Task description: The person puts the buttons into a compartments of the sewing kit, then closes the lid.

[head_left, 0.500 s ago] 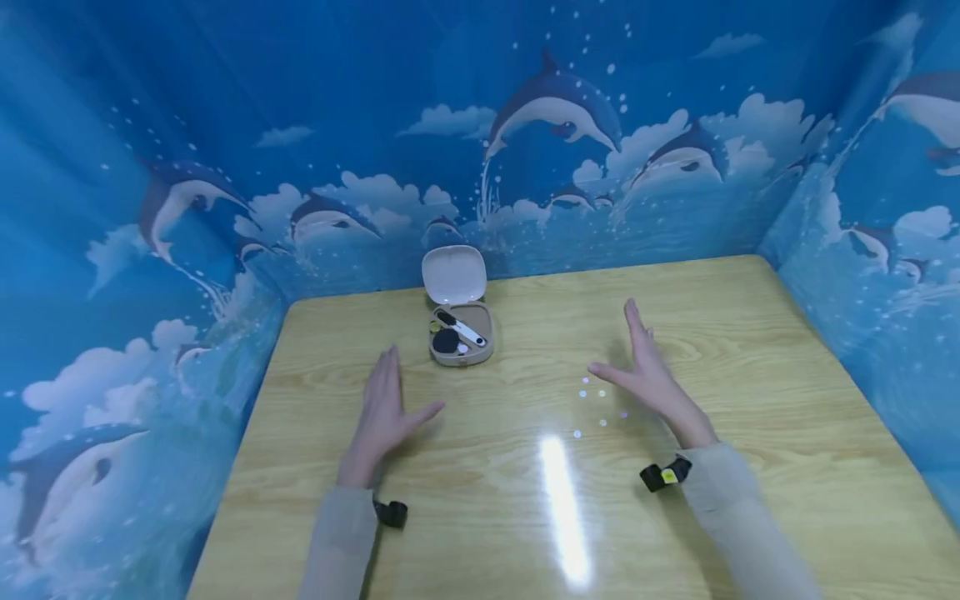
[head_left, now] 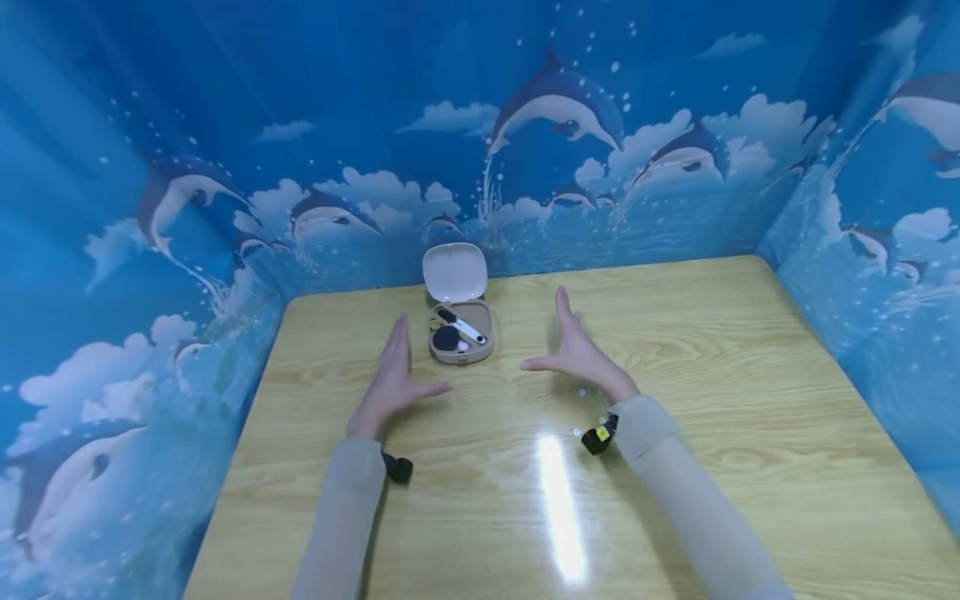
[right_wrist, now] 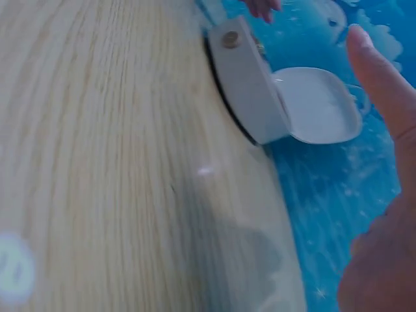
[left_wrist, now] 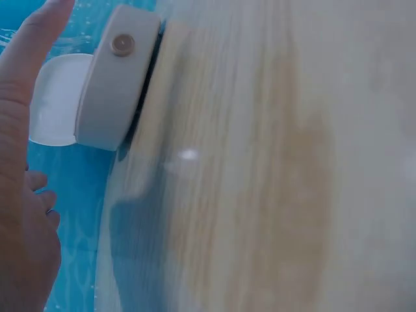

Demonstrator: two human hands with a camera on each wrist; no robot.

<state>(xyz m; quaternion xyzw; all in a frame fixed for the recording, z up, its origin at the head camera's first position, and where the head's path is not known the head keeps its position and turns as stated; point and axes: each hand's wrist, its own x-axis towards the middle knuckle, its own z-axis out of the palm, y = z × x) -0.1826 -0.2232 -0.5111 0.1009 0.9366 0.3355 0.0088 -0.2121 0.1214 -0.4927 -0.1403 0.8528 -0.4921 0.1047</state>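
A small beige case [head_left: 463,358] stands near the back of the table with its white lid [head_left: 454,272] raised. Inside lie a slim black-and-white tool [head_left: 467,327], a round black piece [head_left: 446,338] and a small white piece [head_left: 462,347]. My left hand [head_left: 390,379] is just left of the case, fingers straight and thumb spread toward the middle. To the right of the case, my right hand [head_left: 581,354] has its fingers extended and thumb pointing left. Neither hand holds anything. Both wrist views show the case front with its round button catch [left_wrist: 122,45].
Small pale discs [head_left: 577,432] lie on the wooden table [head_left: 465,517] by the right wrist, some hidden under the arm. A blue dolphin-print curtain [head_left: 360,250] surrounds the table at the back and sides. A bright light reflection crosses the table's middle.
My right hand has moved left toward the case, its forearm now covering some discs. My left hand has shifted slightly forward and right. The case has stayed in place.
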